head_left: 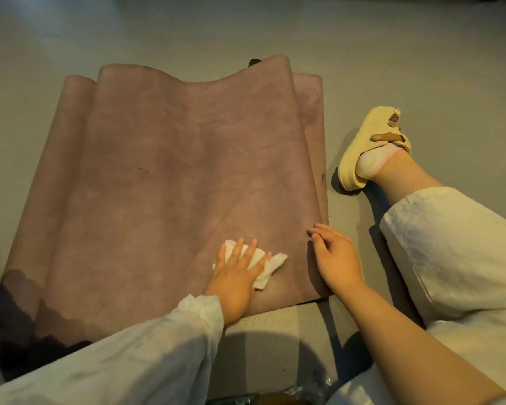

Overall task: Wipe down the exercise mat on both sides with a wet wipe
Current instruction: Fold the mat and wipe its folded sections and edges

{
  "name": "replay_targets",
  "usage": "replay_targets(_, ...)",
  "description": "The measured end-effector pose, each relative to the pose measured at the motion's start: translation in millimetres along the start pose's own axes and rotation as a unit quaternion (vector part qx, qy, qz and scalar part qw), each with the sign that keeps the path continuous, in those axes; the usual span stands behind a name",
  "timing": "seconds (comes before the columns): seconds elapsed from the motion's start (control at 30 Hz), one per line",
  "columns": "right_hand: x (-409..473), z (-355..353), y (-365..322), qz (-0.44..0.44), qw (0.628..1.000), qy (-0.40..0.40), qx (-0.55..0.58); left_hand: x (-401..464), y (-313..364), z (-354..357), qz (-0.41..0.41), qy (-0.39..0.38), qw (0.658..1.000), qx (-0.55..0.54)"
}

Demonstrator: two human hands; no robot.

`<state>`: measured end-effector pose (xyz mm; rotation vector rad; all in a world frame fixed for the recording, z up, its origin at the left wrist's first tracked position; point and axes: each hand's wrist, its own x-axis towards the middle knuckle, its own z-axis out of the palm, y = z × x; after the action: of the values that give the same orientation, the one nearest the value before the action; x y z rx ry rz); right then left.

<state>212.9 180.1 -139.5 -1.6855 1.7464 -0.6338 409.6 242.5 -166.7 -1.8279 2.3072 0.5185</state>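
Mauve exercise mat [170,176] lying in rumpled folds on grey floor [392,68]; left hand [235,276], fingers straight and spread, pressing white wet wipe [268,266] flat onto mat's 5 o'clock corner; right hand [335,255], fingers loosely bent, resting on mat's edge at 3 o'clock of the wipe, gripping nothing

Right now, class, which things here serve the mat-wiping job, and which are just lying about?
Job: exercise mat; wet wipe under the left hand; right hand holding the mat's edge down.

Lying about: yellow slipper on the foot; crinkly wrapper at the bottom edge.

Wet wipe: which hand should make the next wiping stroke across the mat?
Left. The left hand already presses the wet wipe flat on the mat; the right hand only steadies the mat's right edge.
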Motion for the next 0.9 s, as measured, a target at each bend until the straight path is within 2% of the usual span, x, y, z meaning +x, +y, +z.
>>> replay_targets(0.13, -1.6, -1.1, 10.0, -0.044, 0.998, -0.007, -0.048, -17.5, 25.7, 29.9, 0.127, -0.036, 0.991, 0.005)
replay_targets(0.23, 3.6, -4.1, 15.6, -0.076, 0.994, -0.013, -0.072, -20.8, 27.9, 32.2, 0.152, -0.037, 0.987, 0.041)
replay_targets(0.3, 9.8, -6.9, 18.8, -0.084, 0.993, -0.03, -0.076, -15.0, 18.6, 25.5, 0.16, 0.007, 0.985, 0.063)
replay_targets(0.37, 15.5, -8.6, 22.9, -0.1, 0.989, -0.05, -0.094, -6.0, 8.3, 13.7, 0.123, 0.079, 0.986, 0.08)
replay_targets(0.47, 23.8, -9.4, 29.2, -0.124, 0.981, -0.07, -0.133, 13.2, -6.2, -0.1, -0.012, 0.067, 0.997, 0.017)
replay_targets(0.53, 32.0, -11.2, 33.0, -0.124, 0.979, -0.083, -0.141, 29.6, -12.5, -7.8, -0.058, 0.072, 0.996, 0.007)
replay_targets(0.9, 81.1, -7.6, 45.2, -0.144, 0.965, -0.111, -0.189, 130.8, -9.6, -35.3, -0.105, 0.11, 0.987, -0.048)
